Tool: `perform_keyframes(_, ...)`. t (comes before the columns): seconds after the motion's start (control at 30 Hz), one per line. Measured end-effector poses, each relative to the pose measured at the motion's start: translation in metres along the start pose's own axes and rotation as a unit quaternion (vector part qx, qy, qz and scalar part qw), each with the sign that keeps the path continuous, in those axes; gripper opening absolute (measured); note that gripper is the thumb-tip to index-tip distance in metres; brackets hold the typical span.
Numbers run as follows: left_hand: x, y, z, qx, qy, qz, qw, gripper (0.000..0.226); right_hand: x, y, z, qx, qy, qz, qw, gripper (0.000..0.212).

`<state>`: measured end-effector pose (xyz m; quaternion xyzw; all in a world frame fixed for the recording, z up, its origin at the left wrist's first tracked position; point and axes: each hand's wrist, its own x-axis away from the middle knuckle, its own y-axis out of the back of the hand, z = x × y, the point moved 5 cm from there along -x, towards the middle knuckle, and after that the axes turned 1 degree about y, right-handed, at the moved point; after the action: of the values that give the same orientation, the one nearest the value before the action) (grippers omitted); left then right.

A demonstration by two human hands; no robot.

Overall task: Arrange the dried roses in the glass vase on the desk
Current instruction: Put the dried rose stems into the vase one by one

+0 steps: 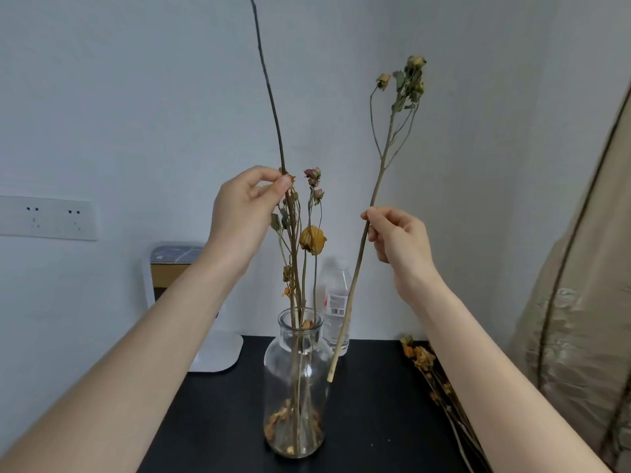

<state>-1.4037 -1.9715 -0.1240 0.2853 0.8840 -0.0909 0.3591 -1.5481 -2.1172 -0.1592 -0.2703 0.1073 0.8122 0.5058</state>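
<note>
Two stems in play. Left hand pinches long bare stem between thumb and fingertips, steadying it upright; below grip it seems to run into glass vase. Right hand pinches spray rose stem mid-length, blooms above grip, cut end below, outside vase neck, probably lining up insertion. More dried roses wait on desk.

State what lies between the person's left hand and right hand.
In the head view, pink rosebuds and a yellow rose head, on stems standing in the glass vase, rise between the left hand and right hand.
</note>
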Motion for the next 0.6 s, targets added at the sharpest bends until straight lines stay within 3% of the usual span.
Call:
perform_keyframes(0.23,0.015,-0.012,0.047,-0.019,0.045,0.024,0.999,0.014,0.000,0.003,-0.008,0.013,-0.009,-0.001,1.000,0.024)
perform_keyframes(0.6,0.049,-0.018,0.111,-0.158,0.108,0.128,0.973,0.008,-0.002,0.001,-0.017,0.022,-0.011,0.000,1.000,0.024)
